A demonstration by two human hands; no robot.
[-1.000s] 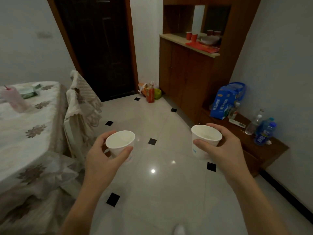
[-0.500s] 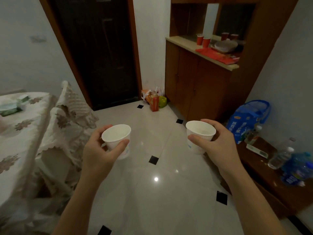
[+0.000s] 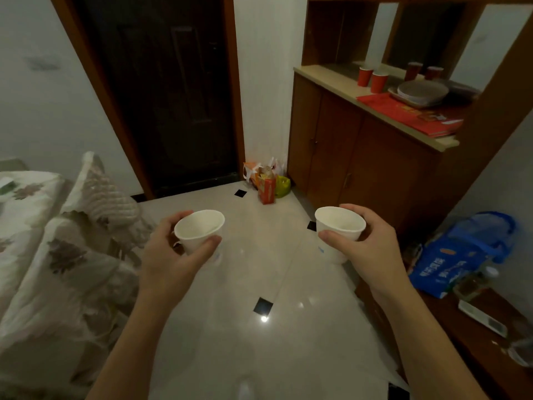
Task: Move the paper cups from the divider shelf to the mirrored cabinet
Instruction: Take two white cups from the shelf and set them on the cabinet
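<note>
You hold one white paper cup point(image 3: 199, 230) in your left hand point(image 3: 170, 258) and a second white cup point(image 3: 339, 230) in your right hand point(image 3: 366, 249), fingers wrapped around each, both upright above the tiled floor point(image 3: 259, 284). The mirrored cabinet point(image 3: 375, 157) stands ahead right, two red cups point(image 3: 372, 78) near its counter's back edge.

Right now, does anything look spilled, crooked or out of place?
Nothing spilled. Both white paper cups look empty; the left hand tips its cup slightly, the right hand holds its cup level. Only oddity: bags sit on the floor beside the door.
</note>
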